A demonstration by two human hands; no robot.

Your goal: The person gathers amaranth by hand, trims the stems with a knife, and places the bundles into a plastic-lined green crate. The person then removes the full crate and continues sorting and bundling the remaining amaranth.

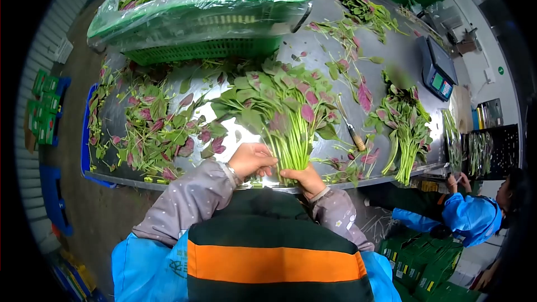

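A thick bunch of amaranth greens [291,140], with green and purple leaves, stands at the near edge of the metal table [210,84], its leaves pointing away from me. My right hand [305,180] is wrapped round the lower stems, thumb across the front. At the left side of those stems, my left hand [251,160] has its thumb and fingers pinched together; what is between them, if anything, is too small to make out. A knife [356,137] with a wooden handle lies right of the bunch. Farther right rests another amaranth bunch [404,128].
Loose amaranth leaves [159,123] are scattered on the left. A green crate [207,33], lined with plastic and full of greens, stands at the back. A digital scale [438,72] sits at right. A co-worker [470,215] in blue is at lower right, near green boxes [419,263].
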